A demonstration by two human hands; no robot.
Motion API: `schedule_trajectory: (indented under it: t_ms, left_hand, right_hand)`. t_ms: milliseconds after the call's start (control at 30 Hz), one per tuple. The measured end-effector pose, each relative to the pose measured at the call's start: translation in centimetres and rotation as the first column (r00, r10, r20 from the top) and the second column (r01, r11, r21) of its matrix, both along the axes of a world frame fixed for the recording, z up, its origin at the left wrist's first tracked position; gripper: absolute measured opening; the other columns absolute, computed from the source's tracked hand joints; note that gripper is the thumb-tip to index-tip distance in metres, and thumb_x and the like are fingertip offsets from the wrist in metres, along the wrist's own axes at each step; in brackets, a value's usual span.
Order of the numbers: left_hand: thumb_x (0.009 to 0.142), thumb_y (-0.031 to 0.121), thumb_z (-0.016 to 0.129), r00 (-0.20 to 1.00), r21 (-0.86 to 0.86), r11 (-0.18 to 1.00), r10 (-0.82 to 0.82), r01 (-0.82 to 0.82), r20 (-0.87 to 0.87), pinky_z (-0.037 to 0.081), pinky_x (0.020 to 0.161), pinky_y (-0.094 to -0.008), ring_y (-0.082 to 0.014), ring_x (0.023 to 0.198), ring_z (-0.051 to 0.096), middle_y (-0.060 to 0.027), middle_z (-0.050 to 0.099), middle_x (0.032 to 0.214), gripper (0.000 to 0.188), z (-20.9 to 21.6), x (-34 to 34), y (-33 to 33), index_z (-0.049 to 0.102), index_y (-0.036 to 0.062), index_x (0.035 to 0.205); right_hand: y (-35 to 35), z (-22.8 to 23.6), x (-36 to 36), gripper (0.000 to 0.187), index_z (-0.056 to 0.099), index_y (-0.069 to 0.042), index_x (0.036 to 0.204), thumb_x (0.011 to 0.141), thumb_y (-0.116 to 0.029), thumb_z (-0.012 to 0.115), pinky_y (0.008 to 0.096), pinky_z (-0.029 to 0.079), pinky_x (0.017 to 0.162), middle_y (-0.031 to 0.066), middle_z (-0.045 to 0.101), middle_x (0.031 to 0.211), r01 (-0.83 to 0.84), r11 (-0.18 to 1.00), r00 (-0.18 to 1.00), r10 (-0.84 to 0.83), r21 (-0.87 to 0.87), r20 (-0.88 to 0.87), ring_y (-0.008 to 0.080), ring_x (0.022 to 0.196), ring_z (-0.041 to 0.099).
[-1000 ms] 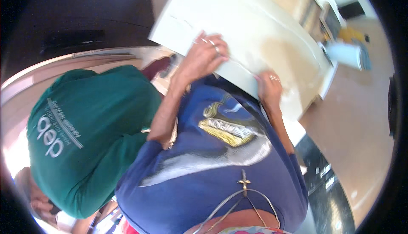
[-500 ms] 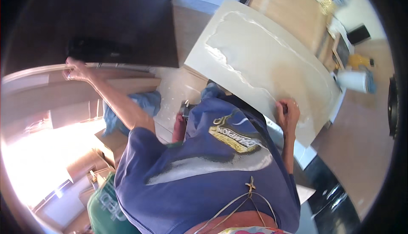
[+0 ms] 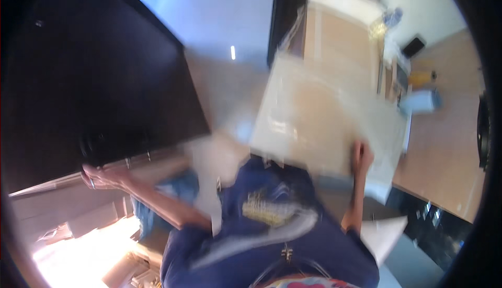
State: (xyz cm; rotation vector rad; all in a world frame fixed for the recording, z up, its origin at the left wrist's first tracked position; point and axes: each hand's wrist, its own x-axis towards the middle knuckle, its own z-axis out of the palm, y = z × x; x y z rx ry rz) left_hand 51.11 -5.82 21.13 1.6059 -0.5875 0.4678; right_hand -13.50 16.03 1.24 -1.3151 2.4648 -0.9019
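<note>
The picture is motion-blurred. A large flat cream board [image 3: 319, 120] stands tilted in front of me. My right hand [image 3: 361, 155] grips its lower right edge, fingers curled over it. My left arm stretches out to the left, and my left hand [image 3: 98, 177] lies on the edge of a pale ledge [image 3: 47, 191] under a big dark panel [image 3: 99, 78]. Whether its fingers close around that edge is too blurred to tell. My blue shirt [image 3: 272, 235] fills the lower middle.
A light blue bin [image 3: 421, 101] and a yellow object [image 3: 423, 76] sit on the wooden floor [image 3: 444, 157] at the right. A glossy dark surface [image 3: 434, 225] and a white sheet [image 3: 384, 235] lie at lower right. A blue thing [image 3: 170, 196] lies under my left arm.
My left hand left the board and reached out left to the ledge. The person in the green shirt is no longer in view. The view has swung, and the board sits further right.
</note>
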Motion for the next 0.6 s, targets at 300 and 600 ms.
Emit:
schedule_trajectory:
  t_ms: [300,600]
  left_hand:
    - [0.101,0.033,0.064,0.955,-0.139,0.949,-0.293,0.284,-0.043,0.04,0.105,-0.0383,-0.0263,0.117,0.052,-0.016,0.055,0.123,0.06,-2.7,-0.8,-0.8,0.046,-0.0054,0.144]
    - [0.087,0.029,0.085,0.907,-0.021,0.917,-0.39,0.398,0.161,0.06,0.088,-0.0405,-0.0293,0.1,0.067,-0.019,0.061,0.111,0.065,-2.4,2.1,-1.6,0.053,-0.0094,0.13]
  right_hand:
    - [-4.9,1.3,3.5,0.029,0.068,-0.002,0.087,0.099,-0.028,0.068,0.0341,0.043,0.056,0.0085,0.056,0.062,0.045,0.997,0.991,-0.036,-0.067,0.131,0.0168,0.057,0.051]
    - [-7.0,5.6,10.1,0.026,0.064,-0.006,0.089,0.096,-0.03,0.071,0.0427,0.049,0.063,0.0131,0.065,0.076,-0.073,0.983,0.996,0.065,-0.168,-0.054,0.0333,0.068,0.063]
